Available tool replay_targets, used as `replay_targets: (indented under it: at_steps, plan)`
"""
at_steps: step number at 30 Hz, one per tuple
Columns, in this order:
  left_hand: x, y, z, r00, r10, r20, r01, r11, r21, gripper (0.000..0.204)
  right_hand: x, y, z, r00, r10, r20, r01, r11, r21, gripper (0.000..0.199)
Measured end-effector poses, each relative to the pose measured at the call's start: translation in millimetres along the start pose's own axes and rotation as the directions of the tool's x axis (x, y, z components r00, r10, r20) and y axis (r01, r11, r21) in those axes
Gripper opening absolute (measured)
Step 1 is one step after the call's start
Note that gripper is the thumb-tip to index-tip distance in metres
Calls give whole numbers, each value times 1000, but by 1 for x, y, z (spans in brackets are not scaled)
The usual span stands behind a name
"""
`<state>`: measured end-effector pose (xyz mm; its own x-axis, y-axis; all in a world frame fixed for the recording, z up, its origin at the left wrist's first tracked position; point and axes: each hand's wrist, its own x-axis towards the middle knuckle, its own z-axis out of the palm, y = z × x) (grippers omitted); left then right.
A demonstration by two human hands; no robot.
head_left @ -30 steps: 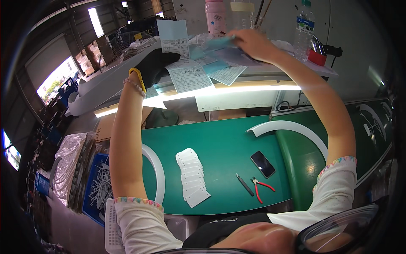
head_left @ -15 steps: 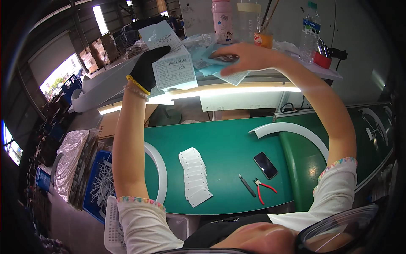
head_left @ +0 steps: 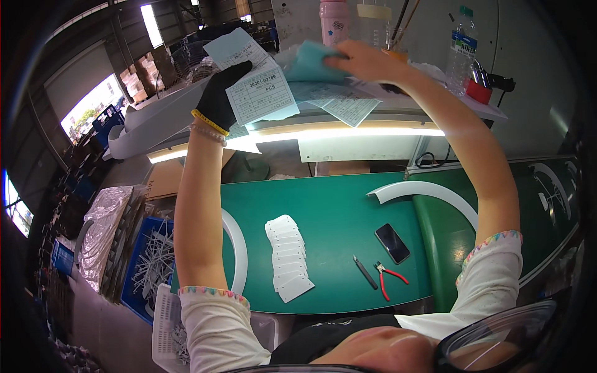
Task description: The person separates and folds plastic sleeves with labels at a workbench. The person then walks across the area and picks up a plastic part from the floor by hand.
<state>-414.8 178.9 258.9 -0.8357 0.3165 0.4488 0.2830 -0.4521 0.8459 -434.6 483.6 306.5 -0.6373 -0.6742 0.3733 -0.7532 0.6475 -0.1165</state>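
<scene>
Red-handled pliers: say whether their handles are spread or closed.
Spread: the red-handled pliers lie on the green table with their two handles angled apart, green showing between them.

Head view: wide fisheye, head-mounted. Faces down and forward at close range from above, covering the green table [head_left: 336, 214] on the near side through the far shelf [head_left: 485, 110]; straight edges bend toward the rim.

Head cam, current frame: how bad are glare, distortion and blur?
Head view: light tube blown out white; wall opening overexposed; fisheye bows the green table's near edge, picture corners black; teal paper at the right hand looks soft, perhaps motion blur; printed slips in the gloved left hand look sharper.
</scene>
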Motion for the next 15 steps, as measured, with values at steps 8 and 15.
replay_targets:
  at_steps: [8,15]
  plan:
    - [-1,2,0,999,13,-52,-11,999,36,30,1,30,-12,902,264,-340,-80,878,471,42]
    - [2,1,8,990,-107,-93,115,990,77,31,-20,9,-19,933,222,-282,-217,975,47,43]
